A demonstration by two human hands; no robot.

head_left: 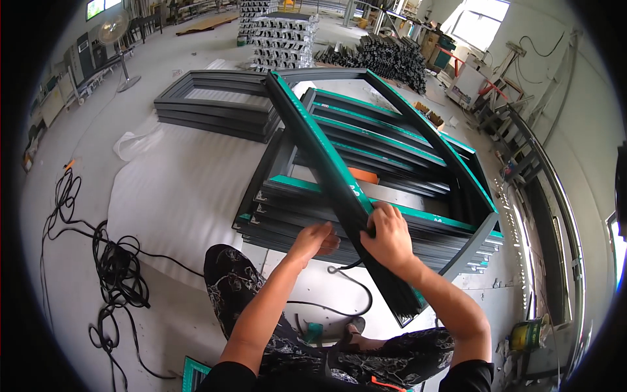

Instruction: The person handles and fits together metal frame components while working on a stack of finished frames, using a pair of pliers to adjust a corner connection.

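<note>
While the right hand (390, 236) curls its fingers (379, 215) around a dark frame bar (326, 163) with a green film edge, the left hand (315, 240) rests beside it, fingers half bent, gripping nothing I can make out. A black rubber strip (356, 281) hangs below the bar. That bar lies slantwise across a stack of frames (392, 150) on white foam sheet (183, 189) over a grey workshop floor (65, 274), with black cables (114, 268) to the left.
</note>
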